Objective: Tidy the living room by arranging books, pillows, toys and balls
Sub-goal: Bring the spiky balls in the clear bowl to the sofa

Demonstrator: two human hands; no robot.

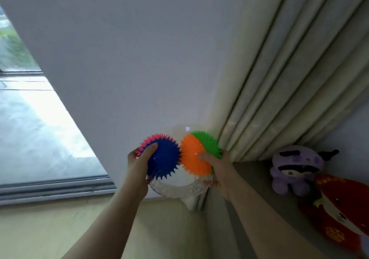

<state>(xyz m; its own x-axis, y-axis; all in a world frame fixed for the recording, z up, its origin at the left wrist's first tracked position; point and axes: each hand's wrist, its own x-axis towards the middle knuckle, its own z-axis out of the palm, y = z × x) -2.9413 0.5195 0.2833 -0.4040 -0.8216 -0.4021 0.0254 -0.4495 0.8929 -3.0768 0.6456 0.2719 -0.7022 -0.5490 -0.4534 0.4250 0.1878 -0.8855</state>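
Pale wall (139,59) and cream curtain (279,79) behind. Left hand (139,165) grips a blue-and-pink spiky ball (163,157); right hand (217,165) grips an orange-and-green spiky ball (196,155), held up side by side. Two plush toys (295,169) already sit on the ledge (259,179); the balls are not yet put away.

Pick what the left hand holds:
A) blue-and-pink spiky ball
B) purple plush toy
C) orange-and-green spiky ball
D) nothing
A: the left hand has its thumb curled over the blue-and-pink spiky ball, while the right hand grips the orange-and-green ball.
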